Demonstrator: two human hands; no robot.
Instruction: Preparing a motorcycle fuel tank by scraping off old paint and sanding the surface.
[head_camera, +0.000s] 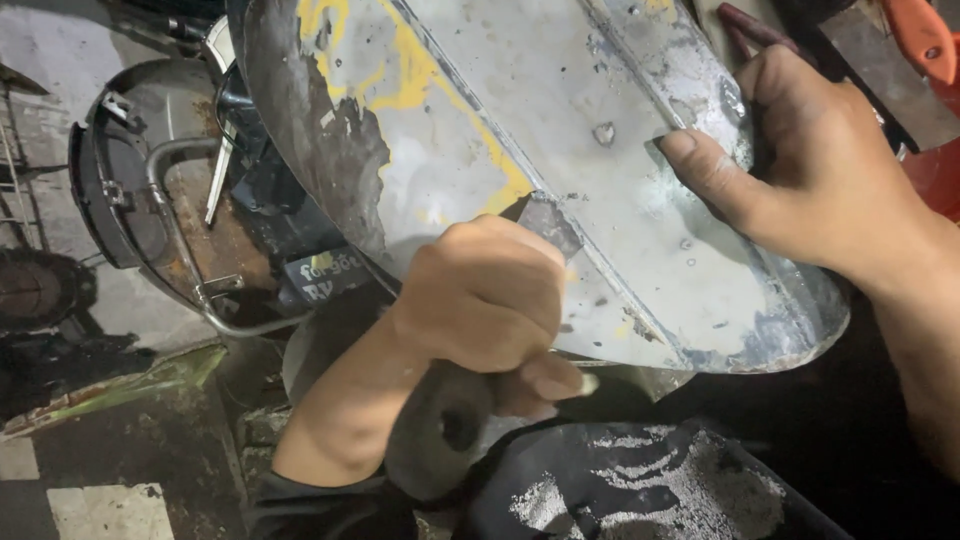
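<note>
Panel (560, 130), bare metal w/ yellow paint patches, sits tilted in front of you. Your left hand (485, 295) is clenched round a dark-handled scraper (445, 420), blade (545, 220) flat on the ridge. Right hand (810, 165) grips the panel's edge, thumb pressed on its face. Keep blade low, short strokes along the ridge, away from the thumb; brace firmly.

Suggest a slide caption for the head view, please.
Left hand works a scraper across a curved metal panel with patchy yellow paint; right hand steadies its edge.
</note>
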